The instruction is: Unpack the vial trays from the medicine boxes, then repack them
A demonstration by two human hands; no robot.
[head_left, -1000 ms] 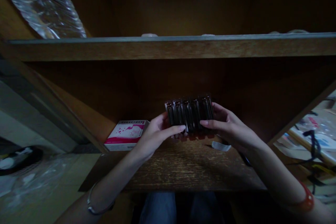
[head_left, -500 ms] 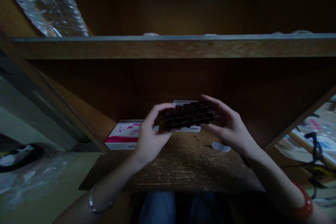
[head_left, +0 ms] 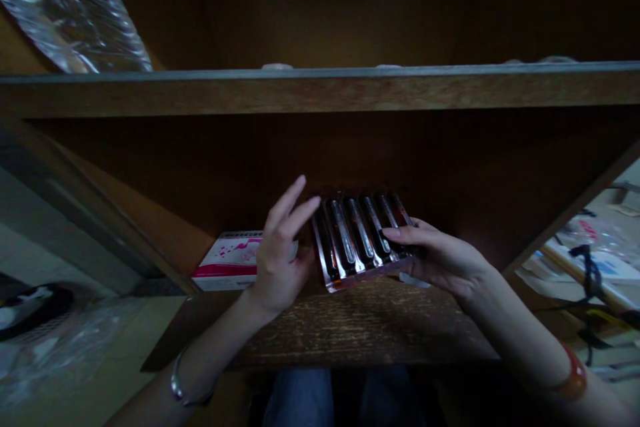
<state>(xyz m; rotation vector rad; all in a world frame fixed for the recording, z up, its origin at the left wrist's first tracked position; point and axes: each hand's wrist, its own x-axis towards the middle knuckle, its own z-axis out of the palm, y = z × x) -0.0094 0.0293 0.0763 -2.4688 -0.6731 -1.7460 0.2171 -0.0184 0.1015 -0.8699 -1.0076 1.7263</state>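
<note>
A clear plastic tray of several dark brown vials [head_left: 361, 238] is tilted up over a wooden shelf [head_left: 360, 327], its face toward me. My right hand [head_left: 434, 257] grips the tray's right side, thumb across the front. My left hand [head_left: 281, 255] is at the tray's left edge with its fingers stretched upward and apart, the palm close to or touching the tray's lower left corner. A pink and white box [head_left: 231, 259] lies flat on the shelf behind my left hand.
An upper shelf board [head_left: 320, 89] runs across above. Crinkled plastic wrap [head_left: 70, 7] sits at the top left. A cluttered surface with black cables [head_left: 590, 267] lies at the right. My knees in jeans [head_left: 320, 397] are below the shelf edge.
The vial tray went from upright to flat, and now tilts face up toward me. My left hand has loosened its grip and spread its fingers; my right hand still holds the tray.
</note>
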